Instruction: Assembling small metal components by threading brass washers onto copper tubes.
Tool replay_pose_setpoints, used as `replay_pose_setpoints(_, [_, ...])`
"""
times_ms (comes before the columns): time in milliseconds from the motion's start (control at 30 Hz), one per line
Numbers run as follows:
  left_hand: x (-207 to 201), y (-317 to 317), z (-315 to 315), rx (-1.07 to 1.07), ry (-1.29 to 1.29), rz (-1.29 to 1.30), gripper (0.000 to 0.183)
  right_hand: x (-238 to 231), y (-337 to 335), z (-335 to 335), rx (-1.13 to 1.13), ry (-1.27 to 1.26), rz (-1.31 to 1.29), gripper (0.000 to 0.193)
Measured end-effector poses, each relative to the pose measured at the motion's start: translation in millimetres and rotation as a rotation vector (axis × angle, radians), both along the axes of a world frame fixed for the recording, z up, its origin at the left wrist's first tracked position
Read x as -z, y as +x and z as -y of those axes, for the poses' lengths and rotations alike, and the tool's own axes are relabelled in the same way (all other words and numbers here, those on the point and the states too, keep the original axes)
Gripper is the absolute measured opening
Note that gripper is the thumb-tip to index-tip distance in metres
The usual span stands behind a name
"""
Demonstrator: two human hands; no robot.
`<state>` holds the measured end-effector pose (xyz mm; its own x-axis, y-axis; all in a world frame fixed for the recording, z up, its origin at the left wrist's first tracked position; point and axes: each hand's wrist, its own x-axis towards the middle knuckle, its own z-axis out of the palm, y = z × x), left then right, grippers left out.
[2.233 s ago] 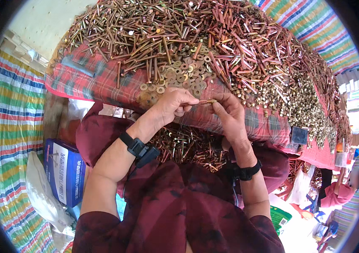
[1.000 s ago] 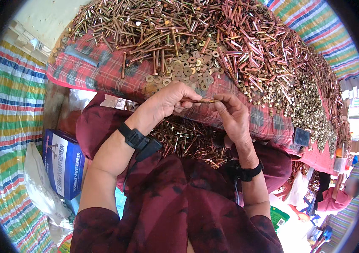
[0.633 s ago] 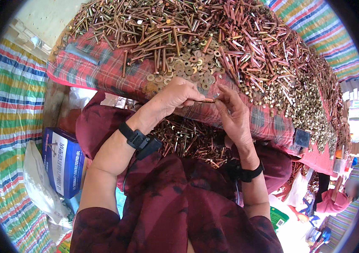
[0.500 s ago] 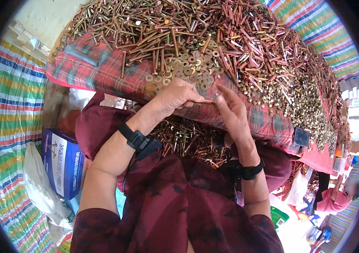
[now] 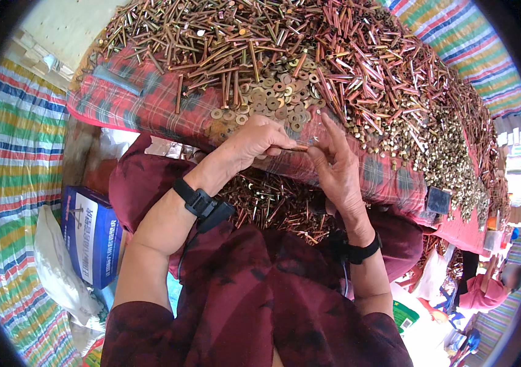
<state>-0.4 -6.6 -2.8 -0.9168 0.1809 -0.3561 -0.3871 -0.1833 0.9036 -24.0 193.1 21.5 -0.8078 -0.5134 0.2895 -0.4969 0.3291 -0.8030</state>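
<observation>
Fingertips and thumb of my left hand [image 5: 259, 138] pinch a copper-coloured bolt [image 5: 299, 148], held level above the near edge of the table. My right hand [image 5: 338, 168] is by the bolt's free end, its thumb tip at that end and its fingers stretched apart. Just beyond the hands lies a heap of flat washers [image 5: 280, 101]. Long bolts [image 5: 223, 43] are piled behind them, and reddish metal tubes [image 5: 388, 79] to the right. Small brass-coloured nuts [image 5: 437, 147] spread along the right side. A red plaid cloth [image 5: 168, 110] covers the table edge.
Between my knees, below the table edge, sits another pile of bolts [image 5: 272, 205]. A blue box [image 5: 94, 235] and a white sack [image 5: 58, 263] stand at the left. A small dark block [image 5: 437, 199] is on the cloth's right end. Another person [image 5: 486, 290] is at the far right.
My right hand's fingers have spread and straightened upward, with its thumb lower by the bolt's end. The left hand and the bolt have hardly moved.
</observation>
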Motion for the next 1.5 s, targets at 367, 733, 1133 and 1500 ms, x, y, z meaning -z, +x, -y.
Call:
replay_pose_setpoints(367, [23.1,-23.8,36.0,-0.708,-1.506,-0.620,0.026,37.4,-44.6,-10.2,0.248,0.234,-0.088,0.024])
replay_pose_setpoints(733, [33.1,-33.3,61.1,-0.730,-0.747,-0.300,0.029,61.5,-52.3,40.9,0.176,0.301,-0.305,0.020])
replay_pose_setpoints(1133, [19.8,-26.0,31.0,-0.333,-0.621,-0.457,0.027,58.0,-46.4,18.8,0.282,0.235,-0.107,0.020])
replay_pose_setpoints(1500, [0.9,-6.5,-14.1,-0.176,-0.703,-0.631,0.022,25.3,-28.0,14.1,0.328,-0.216,0.050,0.014])
